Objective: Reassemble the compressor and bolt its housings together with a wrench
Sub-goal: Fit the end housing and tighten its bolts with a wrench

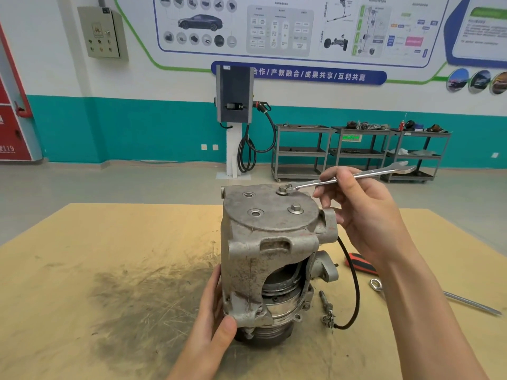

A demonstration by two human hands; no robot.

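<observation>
Currently your left hand (212,322) grips the lower body of the compressor (271,259), thumb pressed on a bottom lug, steadying it upright on the stained board table (82,256). The lower drum section shows through a cutaway in the housing, so the halves are stacked but not fully fastened, by my reading.

Beside the compressor on its right lie a loose long bolt (325,300), a black cable (354,283), a red-handled tool (359,264) and a second wrench (439,296), partly hidden under your right forearm.

Your right hand (362,212) pinches the shank of the wrench (348,178) between thumb and fingers; its open jaw sits on the far bolt (282,190) on the top plate. A nearer bolt (295,208) stands seated on its washer. 2 holes (252,204) on the left of the plate are empty.

Step in hand: tightening bolt 1 of 4, judged from the wrench position. Whether it is snug cannot be told.

Next move calls for a short swing of the wrench with the jaw kept square on the flats, left hand resisting the twist. Then reseat on the nearer bolt, and fill the 2 empty holes.

Far back: shelving carts (356,152) against the teal wall.
</observation>
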